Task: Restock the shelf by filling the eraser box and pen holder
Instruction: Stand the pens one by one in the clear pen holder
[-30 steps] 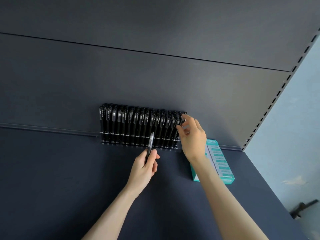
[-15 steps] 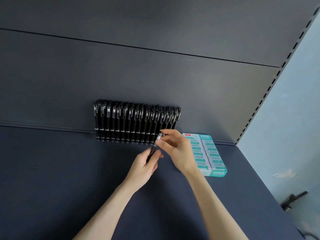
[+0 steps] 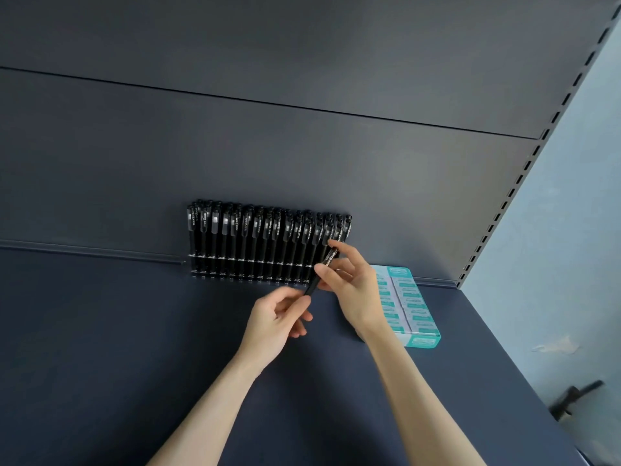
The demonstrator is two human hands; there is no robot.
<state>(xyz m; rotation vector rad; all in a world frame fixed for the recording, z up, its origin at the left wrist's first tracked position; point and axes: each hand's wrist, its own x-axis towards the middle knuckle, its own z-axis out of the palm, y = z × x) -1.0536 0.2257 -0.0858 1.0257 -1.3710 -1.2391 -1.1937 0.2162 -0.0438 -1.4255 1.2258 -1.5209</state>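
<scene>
Fingers (image 3: 331, 244) of both hands on one black pen (image 3: 312, 284): a hand-over just in front of the pen holder (image 3: 268, 247).

Head view: a second ago the left hand (image 3: 275, 322) alone held this pen upright, while the right hand (image 3: 358, 290) was up at the holder's right end. The right hand has since come down and pinches the pen's printed upper part between thumb and forefinger. The left grips the lower end in curled fingertips. The pen is tilted, its top leaning toward the last slots on the right. The holder stands at the back edge of the shelf (image 3: 100, 331) and looks packed; I cannot tell if a slot is free. The eraser box (image 3: 413, 307) lies near the shelf's back right corner, seemingly full. My reading: the right hand takes over to seat this pen, and the restock is near its end.
</scene>
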